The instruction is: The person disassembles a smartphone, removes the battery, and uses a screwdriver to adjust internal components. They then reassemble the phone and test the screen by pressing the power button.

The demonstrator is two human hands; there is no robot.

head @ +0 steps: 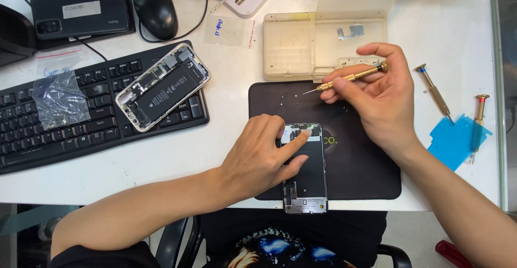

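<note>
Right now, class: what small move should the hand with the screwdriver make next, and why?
Probably lower the screwdriver tip to the top of the phone panel. The right hand holds it lifted above the black mat, while the left hand presses the panel's upper end, a fingertip beside the small parts there.

White laminate worktop (226, 155) fills most of view, evenly lit, soft shadows. Black rectangular work mat (366, 165) at 5 o'clock near front edge. Black computer keyboard (32, 133) at 9 o'clock, black corded mouse (155, 7) at 11 o'clock, dark flat device (81, 9) beside it at far left top. Beige plastic parts tray with open lid (291, 47) at 12–1 o'clock. Pale metal strip (499, 85) runs along right edge at 3 o'clock. Black chair frame (177, 241) below table at 6–7 o'clock, grey floor (409, 235) beyond.
</note>
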